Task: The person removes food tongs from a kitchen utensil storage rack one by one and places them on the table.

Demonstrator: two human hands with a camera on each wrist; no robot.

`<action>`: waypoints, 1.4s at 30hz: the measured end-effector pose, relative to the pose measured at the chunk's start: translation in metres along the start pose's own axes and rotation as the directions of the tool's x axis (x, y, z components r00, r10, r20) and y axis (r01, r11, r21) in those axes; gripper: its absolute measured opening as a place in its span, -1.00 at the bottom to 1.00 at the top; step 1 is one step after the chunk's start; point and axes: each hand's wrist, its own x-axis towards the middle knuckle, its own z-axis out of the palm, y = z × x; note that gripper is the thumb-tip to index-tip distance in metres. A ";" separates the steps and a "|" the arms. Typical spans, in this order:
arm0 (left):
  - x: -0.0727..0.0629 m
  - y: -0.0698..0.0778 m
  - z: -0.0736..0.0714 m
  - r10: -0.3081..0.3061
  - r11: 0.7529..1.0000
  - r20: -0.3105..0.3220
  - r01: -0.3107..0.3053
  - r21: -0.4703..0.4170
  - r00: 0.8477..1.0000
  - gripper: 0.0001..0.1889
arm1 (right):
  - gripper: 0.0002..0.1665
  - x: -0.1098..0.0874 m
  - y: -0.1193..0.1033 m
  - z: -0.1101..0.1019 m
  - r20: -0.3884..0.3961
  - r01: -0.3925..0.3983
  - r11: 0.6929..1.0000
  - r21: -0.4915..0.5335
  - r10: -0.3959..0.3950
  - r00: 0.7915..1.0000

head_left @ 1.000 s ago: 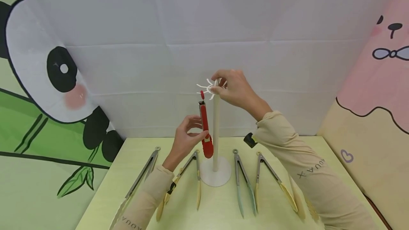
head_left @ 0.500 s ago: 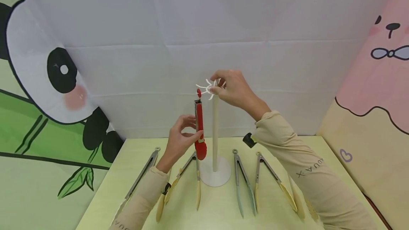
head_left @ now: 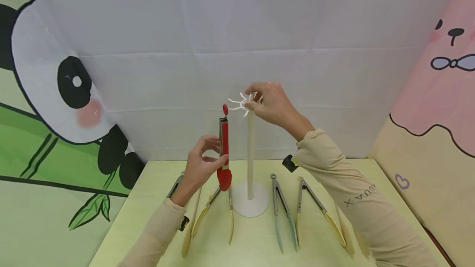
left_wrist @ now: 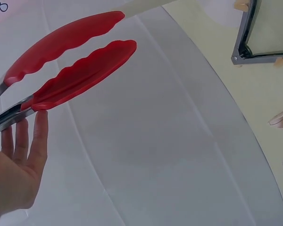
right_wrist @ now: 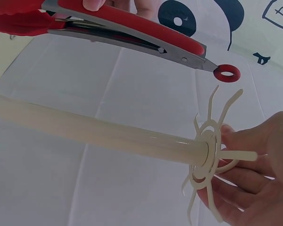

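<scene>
My left hand (head_left: 200,160) holds red tongs (head_left: 225,139) roughly upright, left of the stand's pole and apart from it. Their red hanging ring (right_wrist: 227,73) is at the top, just left of the hooks. At the bottom, the scalloped red heads (left_wrist: 85,80) stand slightly parted in the left wrist view. My right hand (head_left: 274,104) grips the top of the white utensil stand (head_left: 250,155), at its ring of curved hooks (right_wrist: 239,155). In the right wrist view no utensil hangs on the visible hooks.
The stand's round base (head_left: 241,207) rests on the pale yellow table. Grey-and-mint tongs (head_left: 276,201) and yellow-tipped tongs (head_left: 323,209) lie right of it. More yellow-tipped tongs (head_left: 231,221) lie left, and further grey tongs (head_left: 175,186) are partly behind the left arm.
My left hand has moved left with the red tongs, away from the pole, and the tongs now hang straighter. The right hand stays at the stand's top.
</scene>
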 end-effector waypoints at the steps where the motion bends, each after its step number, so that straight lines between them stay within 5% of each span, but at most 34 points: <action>1: -0.001 0.001 -0.002 0.003 1.000 -0.001 -0.003 0.003 1.000 -0.57 | -0.70 0.000 0.000 0.000 -0.001 0.002 1.000 0.000 -0.002 1.000; 18: -0.022 0.007 -0.034 -0.051 0.987 -0.083 0.063 0.148 0.995 -0.57 | -0.69 0.001 -0.001 0.000 0.007 0.011 1.000 0.001 -0.011 1.000; 27: -0.030 -0.002 -0.049 -0.055 0.979 -0.112 0.076 0.189 0.992 -0.57 | -0.68 0.001 -0.001 0.001 0.009 0.013 1.000 -0.011 -0.013 1.000; 42: -0.049 -0.014 -0.080 -0.106 0.932 -0.143 0.149 0.330 0.984 -0.57 | -0.68 0.003 0.002 0.001 0.019 0.020 1.000 -0.012 -0.020 1.000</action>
